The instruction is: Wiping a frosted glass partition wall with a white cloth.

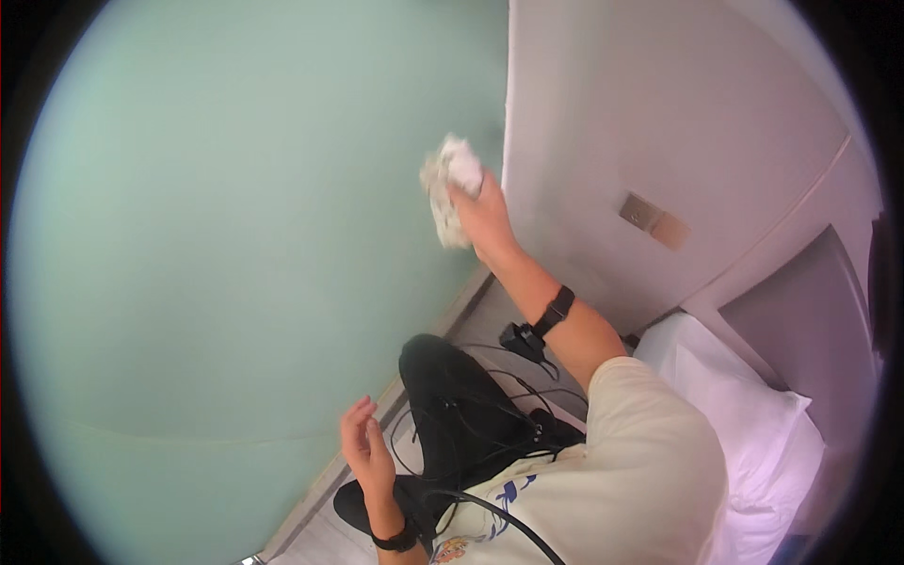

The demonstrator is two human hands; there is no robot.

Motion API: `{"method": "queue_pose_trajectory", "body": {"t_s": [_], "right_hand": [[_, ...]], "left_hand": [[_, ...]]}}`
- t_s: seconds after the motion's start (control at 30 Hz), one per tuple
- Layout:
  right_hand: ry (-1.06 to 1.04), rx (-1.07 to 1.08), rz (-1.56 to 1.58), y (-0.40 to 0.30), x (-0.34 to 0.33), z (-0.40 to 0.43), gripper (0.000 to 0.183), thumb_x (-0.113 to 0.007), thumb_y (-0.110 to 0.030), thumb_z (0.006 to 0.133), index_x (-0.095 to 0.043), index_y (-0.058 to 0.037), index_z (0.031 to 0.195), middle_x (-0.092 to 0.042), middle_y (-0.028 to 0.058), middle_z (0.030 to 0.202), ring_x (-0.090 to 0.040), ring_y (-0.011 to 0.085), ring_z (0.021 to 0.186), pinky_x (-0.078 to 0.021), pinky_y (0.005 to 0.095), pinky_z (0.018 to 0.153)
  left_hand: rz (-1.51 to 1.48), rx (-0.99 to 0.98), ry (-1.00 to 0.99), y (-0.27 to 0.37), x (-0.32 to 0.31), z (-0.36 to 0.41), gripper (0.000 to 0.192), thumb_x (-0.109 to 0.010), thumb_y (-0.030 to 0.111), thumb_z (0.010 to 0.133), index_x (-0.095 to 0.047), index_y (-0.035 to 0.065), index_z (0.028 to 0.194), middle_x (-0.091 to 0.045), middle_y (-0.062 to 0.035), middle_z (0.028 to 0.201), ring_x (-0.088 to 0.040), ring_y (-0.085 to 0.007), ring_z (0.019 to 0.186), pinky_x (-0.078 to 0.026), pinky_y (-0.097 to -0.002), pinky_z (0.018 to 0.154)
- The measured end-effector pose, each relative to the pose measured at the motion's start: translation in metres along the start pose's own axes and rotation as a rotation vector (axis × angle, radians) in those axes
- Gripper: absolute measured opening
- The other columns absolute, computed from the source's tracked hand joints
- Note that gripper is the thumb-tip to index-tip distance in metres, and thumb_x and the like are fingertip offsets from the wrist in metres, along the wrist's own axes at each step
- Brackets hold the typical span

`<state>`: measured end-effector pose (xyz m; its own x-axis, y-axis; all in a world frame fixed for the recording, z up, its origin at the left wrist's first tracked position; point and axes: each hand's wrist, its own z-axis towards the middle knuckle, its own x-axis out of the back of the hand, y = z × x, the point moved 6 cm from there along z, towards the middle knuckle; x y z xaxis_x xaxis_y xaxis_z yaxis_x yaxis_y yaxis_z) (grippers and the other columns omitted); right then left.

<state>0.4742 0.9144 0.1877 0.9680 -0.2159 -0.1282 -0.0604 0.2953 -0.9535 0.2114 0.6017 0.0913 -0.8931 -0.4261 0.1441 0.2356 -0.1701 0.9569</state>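
My right hand [482, 208] grips a crumpled whitish cloth [446, 194] against or just in front of a pale green glass-like panel [233, 212], near the panel's right edge. The cloth looks slightly blurred. Lower down, my left hand [366, 438] is raised beside the panel's bottom edge with its fingers slightly curled and apart, holding nothing. Whether the left fingertips touch the panel I cannot tell.
A pale wall [586, 141] with a metal switch or socket plate [638, 211] meets the panel at the right. White pillows [734, 395] lie by a grey headboard [812, 311]. Black cables [494, 371] run over my knees, and a black device [521, 341] hangs near my right forearm.
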Motion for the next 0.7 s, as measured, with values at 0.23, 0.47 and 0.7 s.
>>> {"method": "queue_pose_trajectory", "body": {"t_s": [0.23,0.47,0.7], "right_hand": [[-0.224,0.881,-0.008,-0.143,-0.134,-0.052,0.063,-0.068,-0.013,0.092,-0.043,-0.0079,0.149,-0.046,0.0153,0.153,-0.045,0.0338,0.141,-0.0344,0.0478,0.117],[-0.616,1.307,-0.578,-0.114,-0.207,-0.099,0.062,-0.076,-0.03,0.087,-0.053,-0.0382,0.145,-0.031,0.0029,0.162,-0.032,0.0368,0.144,-0.0278,0.0632,0.115],[-0.469,1.36,-0.559,-0.129,-0.205,-0.103,0.058,-0.079,-0.027,0.084,-0.06,-0.0386,0.138,-0.034,0.0101,0.154,-0.036,0.0412,0.136,-0.0253,0.0661,0.114]], "left_hand": [[-0.147,0.093,0.064,0.008,-0.021,-0.002,0.018,-0.052,-0.001,0.101,-0.066,-0.0002,0.113,-0.065,-0.014,0.124,-0.063,-0.0218,0.111,-0.049,-0.034,0.1],[-0.093,-0.003,-0.065,0.01,-0.023,-0.003,0.02,-0.049,-0.002,0.104,-0.066,-0.0006,0.115,-0.063,-0.0137,0.128,-0.065,-0.0196,0.11,-0.049,-0.0329,0.1],[-0.219,0.093,0.063,0.002,-0.014,-0.012,0.019,-0.052,0.003,0.104,-0.068,-0.0022,0.112,-0.071,-0.0115,0.113,-0.068,-0.0194,0.105,-0.052,-0.0332,0.096]]}}
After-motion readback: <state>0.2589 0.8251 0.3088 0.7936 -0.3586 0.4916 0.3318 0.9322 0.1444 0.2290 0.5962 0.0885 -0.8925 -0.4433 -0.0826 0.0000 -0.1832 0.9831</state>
